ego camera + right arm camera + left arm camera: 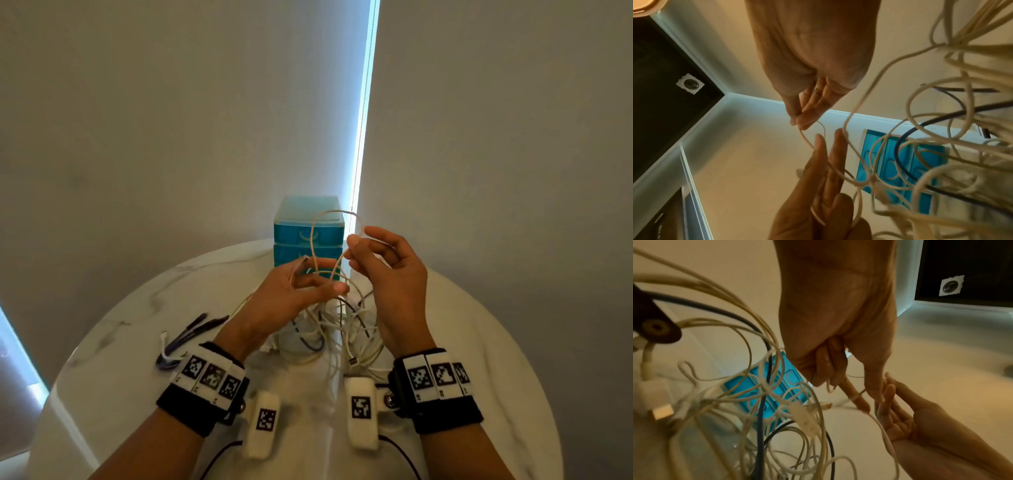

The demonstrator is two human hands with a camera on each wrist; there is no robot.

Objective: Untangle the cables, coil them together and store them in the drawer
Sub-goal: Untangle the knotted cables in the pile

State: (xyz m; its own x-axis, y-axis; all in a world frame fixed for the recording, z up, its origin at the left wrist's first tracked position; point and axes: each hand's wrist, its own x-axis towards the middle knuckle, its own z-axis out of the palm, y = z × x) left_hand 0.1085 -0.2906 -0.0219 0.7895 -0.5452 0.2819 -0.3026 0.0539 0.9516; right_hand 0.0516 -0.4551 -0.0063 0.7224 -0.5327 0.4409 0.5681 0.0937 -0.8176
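Observation:
A thin beige cable (334, 212) arches in a loop between both hands, in front of the blue drawer unit (308, 236). My left hand (318, 274) is palm up, and the cable runs over its fingers (826, 162) and wraps its forefinger (857, 395), with one end near the fingertips. My right hand (358, 240) pinches the same cable between thumb and fingers (799, 123). Below the hands, a tangle of white, beige and dark cables (342, 329) lies on the table; some strands lift up toward the hands. All three drawers look closed.
The round white marble table (137, 308) stands against a grey wall. Dark pens (191, 332) lie to the left of the tangle. A white USB plug (661, 412) hangs close to the left wrist camera.

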